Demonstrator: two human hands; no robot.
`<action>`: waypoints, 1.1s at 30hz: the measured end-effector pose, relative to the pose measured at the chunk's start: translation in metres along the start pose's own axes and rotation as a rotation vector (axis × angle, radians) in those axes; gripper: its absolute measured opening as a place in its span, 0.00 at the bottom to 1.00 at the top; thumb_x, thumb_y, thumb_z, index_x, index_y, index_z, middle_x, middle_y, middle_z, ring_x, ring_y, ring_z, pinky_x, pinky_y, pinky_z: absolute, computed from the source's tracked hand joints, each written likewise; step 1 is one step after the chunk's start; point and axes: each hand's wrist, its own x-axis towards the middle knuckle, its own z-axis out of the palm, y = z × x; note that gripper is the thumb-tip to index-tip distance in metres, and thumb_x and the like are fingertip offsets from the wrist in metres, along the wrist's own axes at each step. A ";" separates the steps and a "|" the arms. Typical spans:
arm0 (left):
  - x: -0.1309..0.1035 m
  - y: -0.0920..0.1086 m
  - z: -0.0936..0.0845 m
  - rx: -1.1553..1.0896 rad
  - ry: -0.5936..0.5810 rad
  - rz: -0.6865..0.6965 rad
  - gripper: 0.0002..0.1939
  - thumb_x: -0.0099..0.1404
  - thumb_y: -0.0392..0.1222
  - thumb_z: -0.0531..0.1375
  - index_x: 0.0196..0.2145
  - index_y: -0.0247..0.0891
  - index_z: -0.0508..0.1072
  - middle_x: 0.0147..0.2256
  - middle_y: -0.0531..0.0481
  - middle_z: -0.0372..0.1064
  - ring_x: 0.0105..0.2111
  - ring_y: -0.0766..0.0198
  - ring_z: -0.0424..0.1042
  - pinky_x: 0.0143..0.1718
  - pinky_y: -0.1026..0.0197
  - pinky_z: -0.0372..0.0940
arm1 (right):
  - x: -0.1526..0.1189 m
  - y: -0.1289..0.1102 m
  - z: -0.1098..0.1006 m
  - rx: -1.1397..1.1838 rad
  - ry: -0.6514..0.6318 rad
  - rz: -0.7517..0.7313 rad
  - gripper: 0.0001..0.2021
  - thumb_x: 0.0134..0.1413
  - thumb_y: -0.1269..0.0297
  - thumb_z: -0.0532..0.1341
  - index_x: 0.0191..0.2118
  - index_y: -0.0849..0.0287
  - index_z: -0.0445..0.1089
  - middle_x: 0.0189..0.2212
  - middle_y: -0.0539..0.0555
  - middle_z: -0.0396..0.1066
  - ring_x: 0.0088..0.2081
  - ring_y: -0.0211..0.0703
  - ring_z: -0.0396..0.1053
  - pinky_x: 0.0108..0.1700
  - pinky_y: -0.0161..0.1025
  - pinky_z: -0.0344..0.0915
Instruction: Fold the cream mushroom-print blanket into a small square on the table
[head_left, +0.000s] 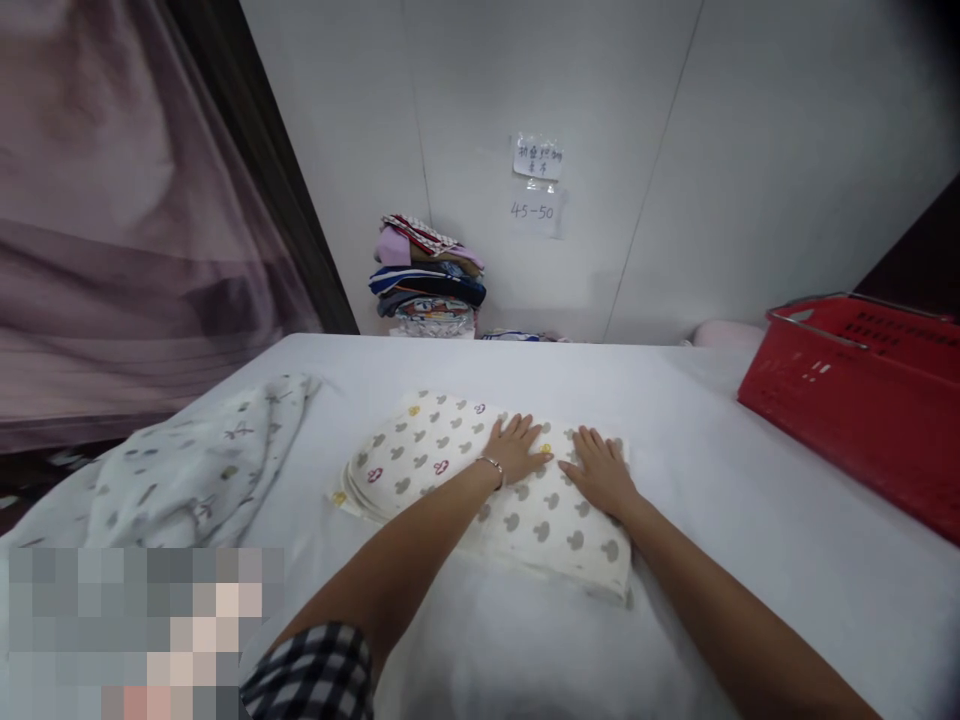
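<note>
A cream cloth (525,510) printed with grey, red and yellow mushroom shapes lies folded in layers on the white table (690,420). My left hand (515,452) rests flat on its middle, fingers spread, a thin bracelet at the wrist. Toward the cloth's right end, my right hand (600,472) also lies flat with its fingers stretched out. Neither hand grips anything. At the left, the cloth's rounded end shows several stacked layers.
To the left, a crumpled white patterned cloth (217,460) hangs over the table edge. On the right stands a red basket (855,400) with a metal handle. Behind the table rises a pile of folded fabrics (427,280); paper signs (536,185) are on the wall. A pink curtain (112,220) hangs left.
</note>
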 end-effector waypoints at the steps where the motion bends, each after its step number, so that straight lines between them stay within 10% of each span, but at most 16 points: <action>1: 0.000 -0.003 -0.002 -0.005 0.024 -0.017 0.41 0.60 0.68 0.35 0.63 0.44 0.45 0.65 0.50 0.33 0.64 0.54 0.31 0.61 0.42 0.29 | 0.001 -0.001 -0.002 -0.003 -0.009 0.008 0.32 0.58 0.46 0.45 0.62 0.62 0.51 0.63 0.61 0.46 0.64 0.52 0.41 0.61 0.54 0.38; 11: 0.002 -0.018 0.000 0.003 -0.005 -0.071 0.41 0.59 0.68 0.35 0.64 0.44 0.44 0.65 0.50 0.34 0.64 0.55 0.31 0.61 0.42 0.28 | 0.015 -0.012 0.011 -0.092 0.041 0.006 0.33 0.58 0.46 0.43 0.61 0.64 0.52 0.62 0.62 0.48 0.63 0.55 0.42 0.60 0.56 0.40; 21: -0.036 -0.127 -0.029 0.025 0.098 -0.498 0.41 0.60 0.66 0.34 0.64 0.38 0.44 0.65 0.47 0.31 0.64 0.51 0.30 0.59 0.38 0.27 | 0.014 -0.008 0.016 -0.099 0.062 -0.015 0.33 0.57 0.46 0.42 0.61 0.62 0.52 0.62 0.61 0.49 0.63 0.55 0.43 0.60 0.56 0.42; 27: -0.035 -0.123 -0.042 -0.048 0.073 -0.481 0.37 0.63 0.63 0.33 0.62 0.39 0.48 0.65 0.44 0.35 0.63 0.50 0.35 0.60 0.43 0.32 | 0.014 -0.007 0.015 -0.142 0.044 -0.006 0.33 0.57 0.46 0.42 0.61 0.62 0.52 0.62 0.59 0.49 0.63 0.53 0.43 0.60 0.56 0.43; 33: -0.107 -0.145 -0.049 0.050 0.155 -0.517 0.38 0.60 0.66 0.39 0.62 0.43 0.48 0.65 0.48 0.35 0.64 0.51 0.33 0.59 0.39 0.30 | 0.015 -0.005 0.015 -0.140 0.012 -0.004 0.34 0.58 0.46 0.41 0.62 0.65 0.52 0.62 0.61 0.47 0.63 0.54 0.43 0.60 0.56 0.43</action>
